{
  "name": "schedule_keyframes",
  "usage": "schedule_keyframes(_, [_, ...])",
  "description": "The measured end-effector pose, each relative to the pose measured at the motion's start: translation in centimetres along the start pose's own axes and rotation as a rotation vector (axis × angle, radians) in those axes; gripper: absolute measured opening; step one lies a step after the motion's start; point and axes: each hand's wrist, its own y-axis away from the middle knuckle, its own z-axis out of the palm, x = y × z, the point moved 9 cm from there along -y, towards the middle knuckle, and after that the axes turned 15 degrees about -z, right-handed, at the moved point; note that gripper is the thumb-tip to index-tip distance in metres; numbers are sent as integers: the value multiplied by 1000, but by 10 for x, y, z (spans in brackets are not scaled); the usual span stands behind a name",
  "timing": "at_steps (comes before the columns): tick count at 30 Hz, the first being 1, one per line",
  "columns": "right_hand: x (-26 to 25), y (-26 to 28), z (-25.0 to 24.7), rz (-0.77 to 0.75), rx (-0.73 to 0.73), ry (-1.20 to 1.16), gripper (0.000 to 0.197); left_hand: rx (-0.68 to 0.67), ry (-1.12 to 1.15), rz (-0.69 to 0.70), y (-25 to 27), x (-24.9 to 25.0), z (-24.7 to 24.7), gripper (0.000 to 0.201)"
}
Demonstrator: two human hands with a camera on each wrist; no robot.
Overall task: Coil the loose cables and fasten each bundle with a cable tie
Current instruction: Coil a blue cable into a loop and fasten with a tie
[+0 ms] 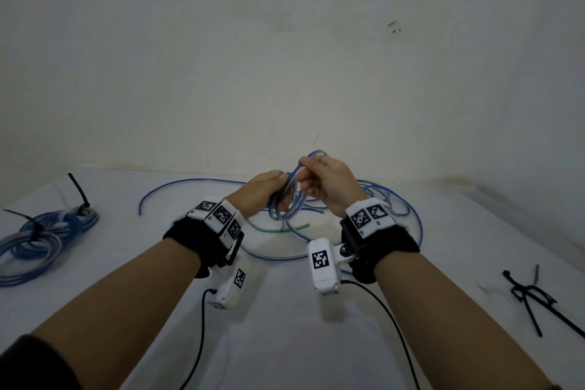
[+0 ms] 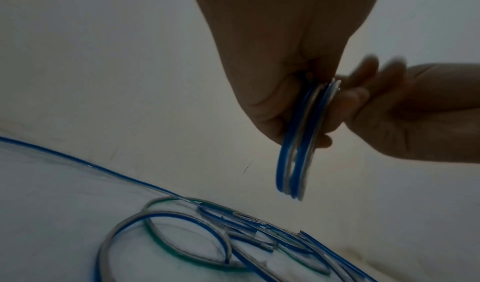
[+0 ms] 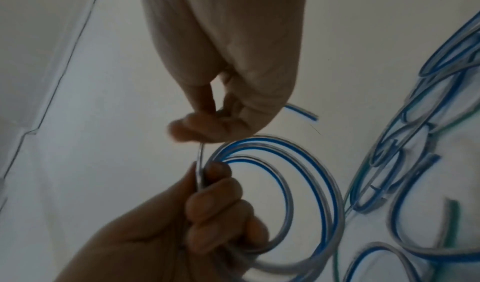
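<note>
Left grip (image 1: 262,190) clasps coil (image 2: 296,163); right grip (image 1: 329,184) seemingly atop
</note>
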Motion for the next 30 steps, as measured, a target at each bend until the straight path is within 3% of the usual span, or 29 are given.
schedule_keyframes(5, [1,-5,-43,-153,221,510,30,14,74,-14,1,2,-9,33])
schedule_keyframes(10, [6,-2,-30,-309,-63,667,16,48,206,9,1,10,-18,32])
schedule_keyframes(14, [8,3,-39,-365,2,797,13,-31,362,10,2,15,-13,36])
schedule_keyframes(16, [10,3,-44,-333,61,785,15,-96,348,-30,3,13,-4,38])
schedule_keyframes(20, [21,9,-46,-191,96,530,8,-189,324,-106,3,10,12,36])
schedule_keyframes(24, [22,18,-42,-140,62,391,16,-171,474,2,-4,21,18,37])
schedule_keyframes(30, [16,31,-61,-54,199,106,14,-103,548,128,-17,25,46,41])
